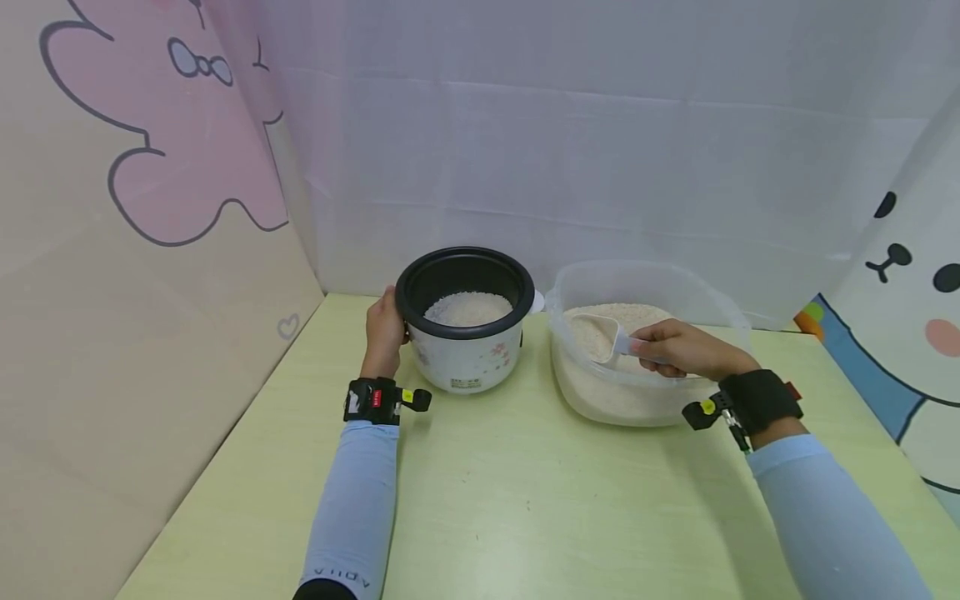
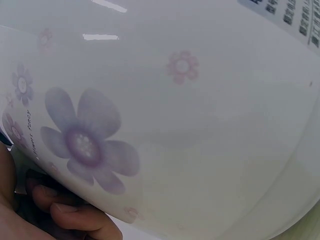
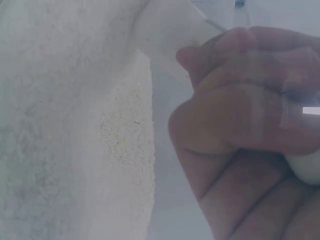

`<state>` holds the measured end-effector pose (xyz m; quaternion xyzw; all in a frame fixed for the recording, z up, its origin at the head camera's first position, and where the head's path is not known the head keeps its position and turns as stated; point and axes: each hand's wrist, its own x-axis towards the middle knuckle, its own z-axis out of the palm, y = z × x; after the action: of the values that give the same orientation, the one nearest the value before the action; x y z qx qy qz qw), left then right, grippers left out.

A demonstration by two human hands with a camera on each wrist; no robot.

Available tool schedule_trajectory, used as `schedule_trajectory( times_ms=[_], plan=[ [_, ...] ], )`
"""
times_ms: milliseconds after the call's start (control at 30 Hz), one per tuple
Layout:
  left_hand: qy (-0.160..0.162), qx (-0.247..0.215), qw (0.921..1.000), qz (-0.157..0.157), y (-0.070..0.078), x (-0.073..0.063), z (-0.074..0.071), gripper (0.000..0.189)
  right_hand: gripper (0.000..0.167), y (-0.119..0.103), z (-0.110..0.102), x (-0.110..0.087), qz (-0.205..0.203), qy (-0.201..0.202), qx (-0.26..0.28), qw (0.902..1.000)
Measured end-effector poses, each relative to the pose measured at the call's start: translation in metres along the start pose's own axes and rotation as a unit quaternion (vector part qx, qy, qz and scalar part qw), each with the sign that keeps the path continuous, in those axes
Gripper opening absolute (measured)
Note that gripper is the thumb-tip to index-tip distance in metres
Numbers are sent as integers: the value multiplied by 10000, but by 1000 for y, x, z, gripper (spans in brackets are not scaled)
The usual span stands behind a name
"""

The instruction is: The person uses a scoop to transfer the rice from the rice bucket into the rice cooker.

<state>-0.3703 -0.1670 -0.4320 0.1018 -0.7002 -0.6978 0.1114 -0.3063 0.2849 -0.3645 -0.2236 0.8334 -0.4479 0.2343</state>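
Note:
A white rice cooker with a flower print stands lidless, white rice lying in its dark inner pot. At its left side my left hand grips the side handle; the left wrist view has the curled fingers against the flowered wall. My right hand holds a white scoop by its handle, over a clear plastic tub of rice. The scoop's bowl is at the rice inside the tub and has rice in it. Through the tub wall, the right wrist view has the hand curled round the handle.
Both containers stand side by side on a pale yellow-green table, the tub right of the cooker. A white curtain hangs close behind them. Printed panels border the table at left and right.

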Motion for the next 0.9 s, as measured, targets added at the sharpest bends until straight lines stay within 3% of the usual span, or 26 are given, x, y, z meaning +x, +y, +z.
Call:
schedule_trajectory(
  times_ms=[600,900],
  plan=[
    [35,-132,9999,80,-4,2,2,47,33,3,-5,-4,-103,-72,901,9959],
    [23,-125,9999,106,-4,3,1,47,32,1,-5,-5,-198,-15,1008,9947]
  ],
)
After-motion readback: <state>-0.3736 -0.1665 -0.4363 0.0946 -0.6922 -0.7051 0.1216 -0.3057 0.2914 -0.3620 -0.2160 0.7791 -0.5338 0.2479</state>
